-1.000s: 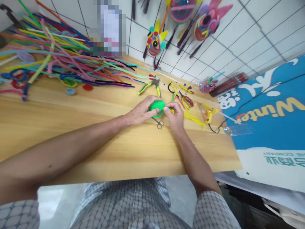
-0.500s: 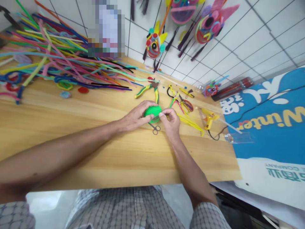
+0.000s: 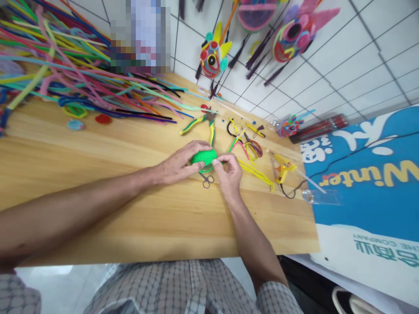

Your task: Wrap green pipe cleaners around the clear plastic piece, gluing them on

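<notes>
A rounded shape of coiled green pipe cleaner is held above the wooden table, its underside partly see-through. My left hand grips it from the left, thumb along its lower front and fingers over the far side. At its right rim my right hand pinches with thumb and forefinger; the bit of green between the fingertips is mostly hidden. Just below the shape lie small scissors, their blades partly covered. Pliers with yellow-green handles rest open beyond my hands. Yellow pipe cleaners lie right of my right hand.
A large heap of coloured pipe cleaners spreads at the back left. Orange-handled scissors and a yellow glue gun with a black cord lie to the right. Decorated fish-like masks hang by the tiled wall. A blue printed board adjoins the table.
The view has shifted slightly, so the tabletop things appear a little further left. Both hands keep their hold on the green shape, with little visible change in grip.
</notes>
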The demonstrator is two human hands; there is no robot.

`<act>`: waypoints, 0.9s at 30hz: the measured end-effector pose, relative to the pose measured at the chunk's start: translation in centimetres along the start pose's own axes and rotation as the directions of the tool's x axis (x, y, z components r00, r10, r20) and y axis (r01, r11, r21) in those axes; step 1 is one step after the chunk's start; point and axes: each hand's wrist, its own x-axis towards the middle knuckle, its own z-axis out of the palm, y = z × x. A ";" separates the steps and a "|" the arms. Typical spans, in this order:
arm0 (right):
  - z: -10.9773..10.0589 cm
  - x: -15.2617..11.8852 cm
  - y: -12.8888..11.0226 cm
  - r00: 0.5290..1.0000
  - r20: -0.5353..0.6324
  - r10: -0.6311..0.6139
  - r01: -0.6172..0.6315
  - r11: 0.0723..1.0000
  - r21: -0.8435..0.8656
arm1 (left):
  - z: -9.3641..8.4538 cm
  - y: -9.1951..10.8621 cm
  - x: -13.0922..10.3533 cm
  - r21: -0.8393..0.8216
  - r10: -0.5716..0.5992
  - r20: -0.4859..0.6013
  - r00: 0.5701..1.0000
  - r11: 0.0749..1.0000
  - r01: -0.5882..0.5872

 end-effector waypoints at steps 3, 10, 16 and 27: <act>0.0 0.0 -0.2 1.000 0.000 0.003 -0.003 1.000 -0.012 | 0.1 -0.1 -0.1 0.007 0.013 -0.007 1.000 1.000 -0.013; 0.1 -0.1 -0.6 1.000 -0.011 -0.017 0.016 0.999 -0.040 | 0.1 0.0 0.0 0.008 0.031 -0.021 0.999 0.999 -0.031; 0.3 -0.5 -0.9 0.996 0.001 -0.084 0.084 0.993 -0.085 | -0.1 0.4 0.4 -0.065 -0.019 -0.020 1.000 0.998 0.018; 0.1 0.1 -0.6 0.994 -0.067 -0.089 0.083 0.992 -0.090 | 0.6 -1.0 0.0 -0.116 -0.061 -0.073 0.995 0.992 0.052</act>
